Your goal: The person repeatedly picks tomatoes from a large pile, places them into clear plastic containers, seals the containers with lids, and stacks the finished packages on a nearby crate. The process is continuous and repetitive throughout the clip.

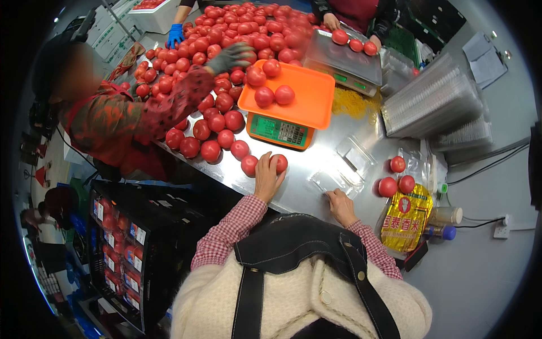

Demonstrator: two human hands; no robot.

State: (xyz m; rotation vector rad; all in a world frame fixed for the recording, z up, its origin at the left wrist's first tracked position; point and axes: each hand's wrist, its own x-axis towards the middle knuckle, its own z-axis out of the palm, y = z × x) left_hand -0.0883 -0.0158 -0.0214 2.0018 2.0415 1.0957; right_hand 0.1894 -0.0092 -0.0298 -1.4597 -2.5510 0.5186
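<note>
My left hand (268,176) lies on a tomato (279,163) at the table's front edge, its fingers curled against it; another tomato (250,165) touches the hand's left side. My right hand (340,205) has its fingertips at the near corner of an empty clear plastic clamshell box (338,176), which lies with its lid spread out. Behind my left hand stands an orange digital scale (279,130) whose orange tray (296,99) bears several tomatoes. A loose row of tomatoes (210,151) runs along the table edge to the left.
A large tomato heap (241,29) covers the back. A co-worker's gloved hand (230,57) reaches over it from the left. Another person stands behind a steel scale (343,59). Stacked clear boxes (432,99), three tomatoes and a yellow bag (406,220) are at right; a black crate (144,237) of packed tomatoes stands lower left.
</note>
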